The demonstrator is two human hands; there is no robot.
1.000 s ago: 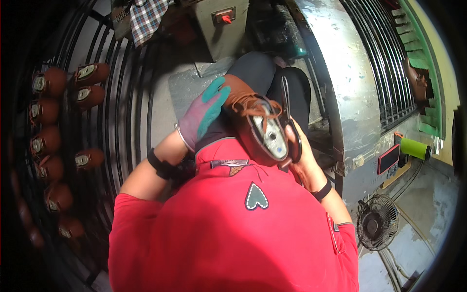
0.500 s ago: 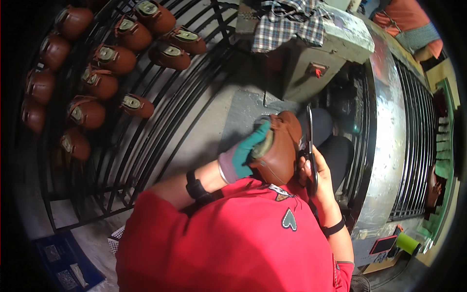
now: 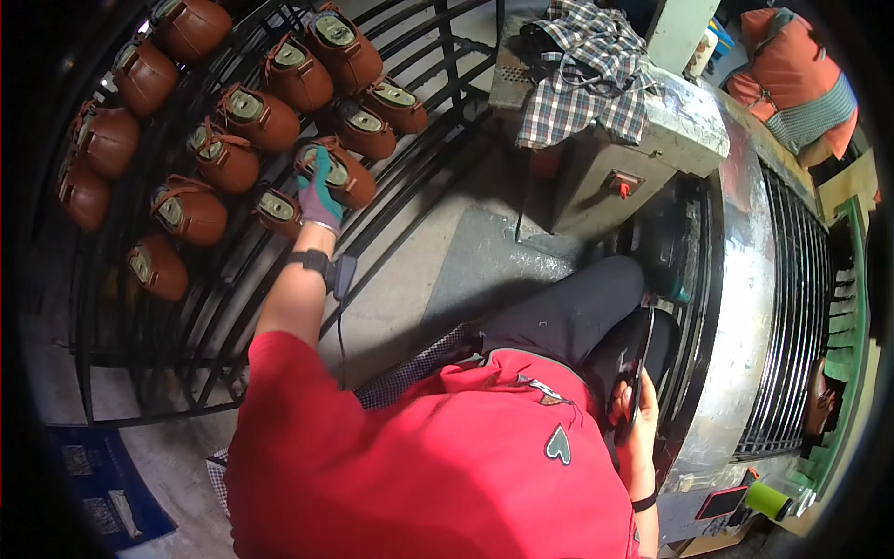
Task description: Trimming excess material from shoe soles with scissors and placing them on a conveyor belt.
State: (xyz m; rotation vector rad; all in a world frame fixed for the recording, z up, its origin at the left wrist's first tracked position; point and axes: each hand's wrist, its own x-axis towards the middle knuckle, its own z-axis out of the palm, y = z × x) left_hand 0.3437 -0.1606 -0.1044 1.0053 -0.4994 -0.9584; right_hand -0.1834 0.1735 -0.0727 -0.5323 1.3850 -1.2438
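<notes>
My left hand (image 3: pixel 318 194), in a green and grey glove, reaches out to the rack at the left. Its fingers are wrapped over the pale top of a brown leather shoe on a last (image 3: pixel 354 184). That shoe rests on the black bars, close to a smaller brown shoe (image 3: pixel 277 211) and another brown shoe (image 3: pixel 365 133). My bare right hand (image 3: pixel 637 412) is closed around a long, thin black tool (image 3: pixel 643 368) beside my thigh. The tool is seen almost edge-on, so its exact kind is unclear.
Several more lasted brown shoes stand on the black bar rack (image 3: pixel 372 244). Ahead is a grey machine (image 3: pixel 596 186) with a red switch and a checked cloth (image 3: pixel 587 102) over it. A metal bench (image 3: pixel 750 279) runs along my right, with a phone (image 3: pixel 722 503) at its near end.
My left hand has carried the brown shoe from my lap out to the left, onto the rack. My right hand, holding the black tool, has come lower and nearer my body.
</notes>
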